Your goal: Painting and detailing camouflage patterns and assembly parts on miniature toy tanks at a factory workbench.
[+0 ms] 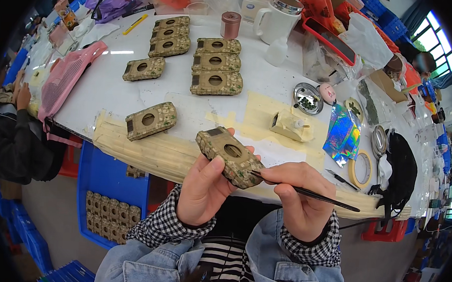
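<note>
My left hand (202, 188) grips a camouflage-patterned model tank hull (225, 154) with a round hole in its top, tilted above the table's near edge. My right hand (305, 197) pinches slim black tweezers (326, 198). Their tips touch or nearly touch the hull's near right end. To the left of it another tank hull (151, 121) lies on the table edge. Further back stand a single hull (144, 69), a row of hulls (218, 62) and a second row (170, 37), all in the same pattern.
At right are a round metal dish (308, 98) with small dark green bits, a tape-covered block (291, 125), holographic film (343, 132), a masking tape roll (360, 169) and a craft knife (342, 179). A blue crate (95, 169) below left holds more hulls. Another person (17, 133) sits at left.
</note>
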The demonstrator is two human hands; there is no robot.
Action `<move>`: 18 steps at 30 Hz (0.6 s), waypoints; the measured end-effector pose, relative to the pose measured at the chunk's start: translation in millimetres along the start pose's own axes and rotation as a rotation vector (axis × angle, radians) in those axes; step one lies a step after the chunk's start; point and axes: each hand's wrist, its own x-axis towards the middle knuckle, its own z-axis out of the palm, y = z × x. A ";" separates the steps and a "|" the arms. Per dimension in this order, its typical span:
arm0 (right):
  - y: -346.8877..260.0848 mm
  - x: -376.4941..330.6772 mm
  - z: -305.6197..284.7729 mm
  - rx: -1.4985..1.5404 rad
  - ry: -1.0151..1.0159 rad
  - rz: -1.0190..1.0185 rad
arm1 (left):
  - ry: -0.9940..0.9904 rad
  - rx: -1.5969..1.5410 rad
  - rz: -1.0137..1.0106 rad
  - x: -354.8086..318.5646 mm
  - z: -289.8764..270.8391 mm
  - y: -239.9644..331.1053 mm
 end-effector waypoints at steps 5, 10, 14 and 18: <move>-0.6 -0.1 0.2 0.011 -0.004 0.008 | -0.001 0.000 -0.004 -0.1 0.4 0.4; -0.4 0.2 -0.3 0.001 -0.010 0.011 | -0.001 -0.006 -0.008 0.2 -0.3 0.3; 0.2 -0.3 0.0 0.006 -0.002 -0.006 | 0.002 -0.008 -0.008 0.2 -0.5 0.0; 0.4 0.2 0.2 0.001 -0.008 -0.017 | -0.002 -0.008 -0.005 0.2 -1.2 -0.2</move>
